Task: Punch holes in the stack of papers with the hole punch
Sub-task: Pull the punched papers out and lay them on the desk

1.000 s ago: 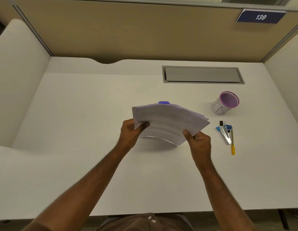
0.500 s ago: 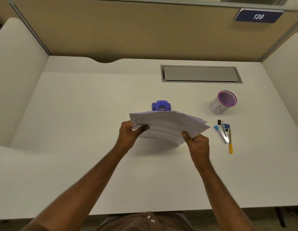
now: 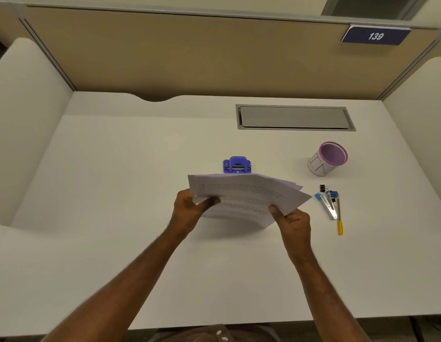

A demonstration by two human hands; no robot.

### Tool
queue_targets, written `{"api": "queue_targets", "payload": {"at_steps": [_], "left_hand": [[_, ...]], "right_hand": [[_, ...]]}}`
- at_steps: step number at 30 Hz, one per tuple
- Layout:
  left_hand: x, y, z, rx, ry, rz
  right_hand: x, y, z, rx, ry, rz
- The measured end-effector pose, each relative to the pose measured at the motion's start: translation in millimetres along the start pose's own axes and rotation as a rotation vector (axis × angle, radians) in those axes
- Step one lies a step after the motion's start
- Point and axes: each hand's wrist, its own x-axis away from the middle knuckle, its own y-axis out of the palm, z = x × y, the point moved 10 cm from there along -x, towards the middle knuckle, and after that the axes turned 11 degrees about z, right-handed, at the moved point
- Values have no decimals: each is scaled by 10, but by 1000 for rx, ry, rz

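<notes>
A stack of printed white papers (image 3: pixel 244 193) is held above the white desk (image 3: pixel 115 193), its sheets slightly fanned at the right. My left hand (image 3: pixel 189 211) grips its left edge, thumb on top. My right hand (image 3: pixel 292 222) grips the near right corner, thumb on top as well. A small purple hole punch (image 3: pixel 237 165) stands on the desk just beyond the papers' far edge, its slot side facing me; its base is partly hidden by the sheets.
A purple-rimmed mesh pen cup (image 3: pixel 328 157) stands at the right. Near it lie a stapler with binder clips (image 3: pixel 326 201) and a yellow-handled tool (image 3: pixel 339 219). A grey cable hatch (image 3: pixel 294 117) sits at the back. Partition walls enclose the desk.
The papers have come lower and nearer to me, uncovering the hole punch that was almost hidden behind them. Both hands keep their grip.
</notes>
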Motion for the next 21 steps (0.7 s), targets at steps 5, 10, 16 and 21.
{"api": "queue_targets", "payload": {"at_steps": [5,10,16,21], "left_hand": [[2,-2,-11,-9,-3,14],[6,9,-19,-4,-5,8],[-8,8,7,0,-7,9],[-42,9,-13,5,-28,-3]], "right_hand": [[11,-11,53,25,-3,10],[1,-7,60,41,-11,25],[-33,7,23,51,-21,20],[-48,22,-9,37,-24,37]]}}
